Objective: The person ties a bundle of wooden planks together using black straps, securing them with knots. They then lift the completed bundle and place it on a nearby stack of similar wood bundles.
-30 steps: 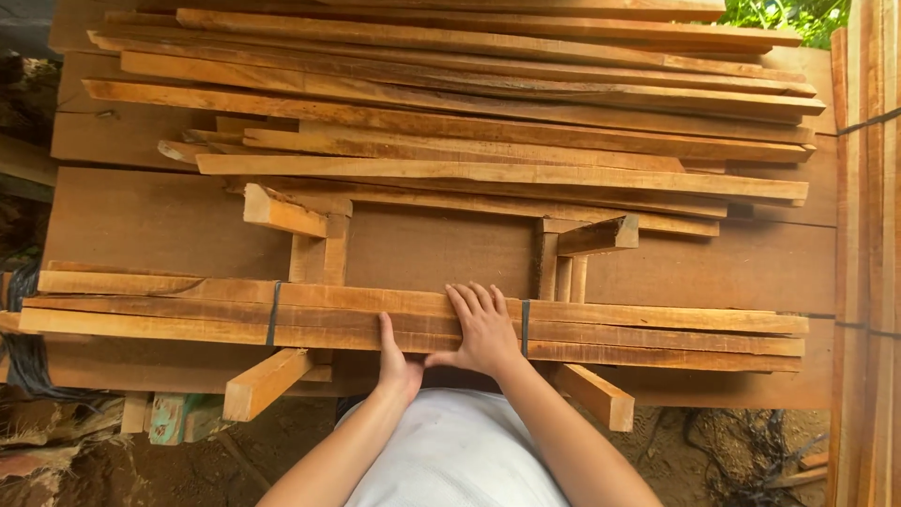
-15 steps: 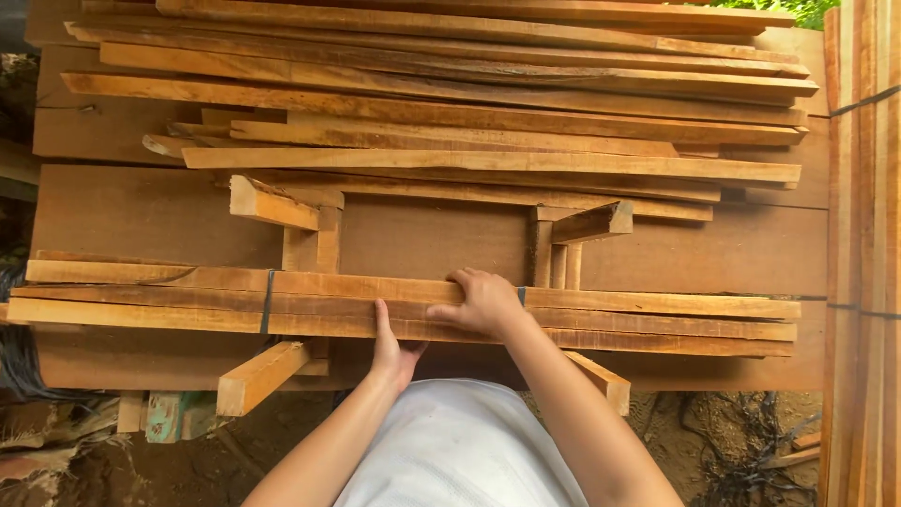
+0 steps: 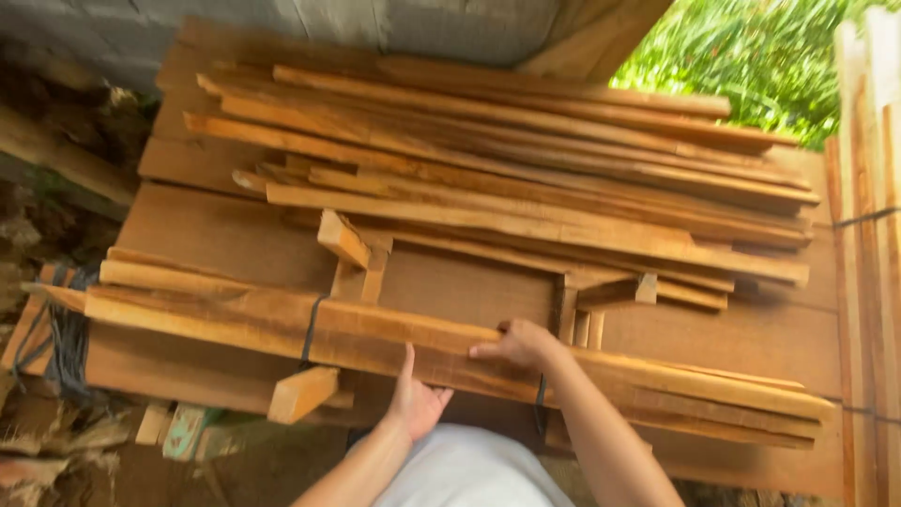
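Note:
A bundle of long wooden slats (image 3: 235,314), tied with two dark bands, lies across the near edge of a wide plank table (image 3: 216,235), tilted down to the right. My left hand (image 3: 416,399) presses against the bundle's near side from below, thumb up. My right hand (image 3: 521,343) curls over the bundle's top edge beside the right band (image 3: 539,394). Both hands grip the bundle near its middle.
A loose pile of long slats (image 3: 526,160) covers the far half of the table. Short wooden blocks (image 3: 343,239) stand behind the bundle, and one block (image 3: 300,394) juts out below it. More bundled slats (image 3: 868,235) stand at the right. Dark cords (image 3: 61,343) hang at left.
The view has swung up and tilted, showing a wall and greenery. The bundle now slopes down to the right. My right hand has closed further over the bundle's top edge.

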